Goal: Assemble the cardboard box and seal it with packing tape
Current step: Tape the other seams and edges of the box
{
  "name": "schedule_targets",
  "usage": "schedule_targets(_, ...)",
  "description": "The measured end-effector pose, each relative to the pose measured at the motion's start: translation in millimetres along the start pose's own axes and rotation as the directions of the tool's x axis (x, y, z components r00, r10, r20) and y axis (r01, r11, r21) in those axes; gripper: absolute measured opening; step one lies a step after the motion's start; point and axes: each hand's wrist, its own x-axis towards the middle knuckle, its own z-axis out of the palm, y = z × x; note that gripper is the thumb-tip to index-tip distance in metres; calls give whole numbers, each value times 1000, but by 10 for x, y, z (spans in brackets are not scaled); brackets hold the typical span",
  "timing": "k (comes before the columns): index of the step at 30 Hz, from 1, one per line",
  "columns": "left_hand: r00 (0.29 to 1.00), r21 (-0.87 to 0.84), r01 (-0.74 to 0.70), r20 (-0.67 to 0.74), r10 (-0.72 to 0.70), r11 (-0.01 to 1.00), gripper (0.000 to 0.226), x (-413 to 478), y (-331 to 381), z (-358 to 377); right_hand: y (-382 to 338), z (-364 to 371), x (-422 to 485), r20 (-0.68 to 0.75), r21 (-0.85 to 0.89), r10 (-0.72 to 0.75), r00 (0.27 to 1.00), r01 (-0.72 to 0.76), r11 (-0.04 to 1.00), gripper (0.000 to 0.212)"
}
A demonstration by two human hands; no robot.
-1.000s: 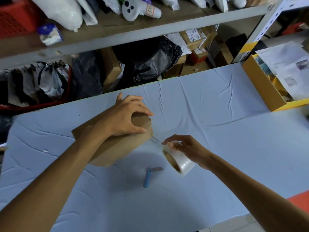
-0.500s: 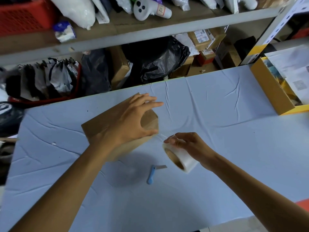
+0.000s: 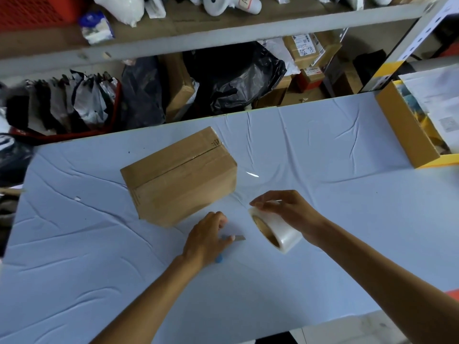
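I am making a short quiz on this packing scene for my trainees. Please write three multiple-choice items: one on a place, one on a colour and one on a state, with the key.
1. Where is the cutter in relation to the cardboard box?
A) on top of it
B) on the table, nearer to the person, under the left hand
C) inside it

2. What colour is the cutter's handle?
A) red
B) yellow
C) blue

3. What is the state of the tape roll?
A) held by the right hand
B) lying flat, untouched
C) standing on the box

Key:
1 B: the left hand covers the cutter on the table, on the near side of the box.
2 C: a blue end shows below the hand.
3 A: the right hand's fingers grip the roll at its upper rim.
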Motion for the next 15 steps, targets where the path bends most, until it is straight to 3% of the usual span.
schedule_targets(3,999,-54,0,33,2,999,32,6,-63,159,-8,-4,13,13,-11,-3,1000,3,1000,13)
schedule_targets(10,1000,39,17,12,-17,999,25,52,-83,388,-92,24,32,16,-4,-22,1000,22,1000,13)
schedule_targets(15,981,36,-150,132,144,988,13,27,56,189,-120,19,32,24,-14,-20,1000,20,1000,12)
